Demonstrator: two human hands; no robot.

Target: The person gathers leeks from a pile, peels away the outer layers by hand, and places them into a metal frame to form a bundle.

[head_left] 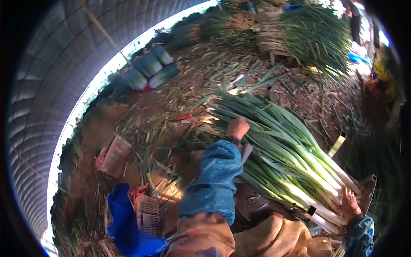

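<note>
A large bundle of long green leeks (291, 145) lies across a low metal rack, leaves at upper left and white ends at lower right. Closed into a fist, my left hand (238, 128) is over the leaves near their upper-left side; I cannot tell what it grips. A flat grey upright piece (246, 153) stands just beside that wrist. My right hand (349, 205) rests against the white root ends with its fingers stretched over them. Near that hand, a rack post (369, 192) rises at the end of the bundle.
Another big leek pile (314, 36) stands at the back right. Bundled leeks (152, 66) are stacked at the left rear. A red-handled tool (184, 116) lies amid leaf scraps. Nearer are a crate (116, 155), a plastic basket (148, 214) and blue cloth (128, 222).
</note>
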